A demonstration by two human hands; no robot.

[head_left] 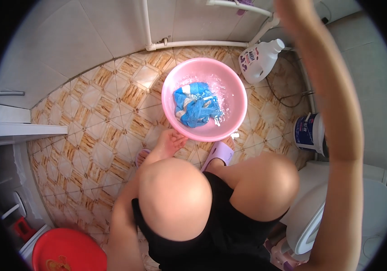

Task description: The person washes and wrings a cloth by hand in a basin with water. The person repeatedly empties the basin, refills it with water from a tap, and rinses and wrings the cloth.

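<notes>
A pink basin (171, 101) stands on the tiled floor in front of my knees. In it, a blue and white cloth (196, 108) lies bunched in clear water, and the water's surface is rippled. My left hand (171, 142) is low beside the basin's near left rim, fingers loosely apart and nothing visible in them. Whether they touch the rim I cannot tell. My right arm stretches up along the right side, and my right hand (293, 7) is cut off by the top edge with its fingers out of sight.
A white detergent bottle (259, 61) stands beyond the basin to the right. Along the wall runs a white pipe (202, 44). On the right are a dark-labelled bucket (309, 133) and a toilet (306, 228). A red round basin or lid (67, 248) is at the lower left.
</notes>
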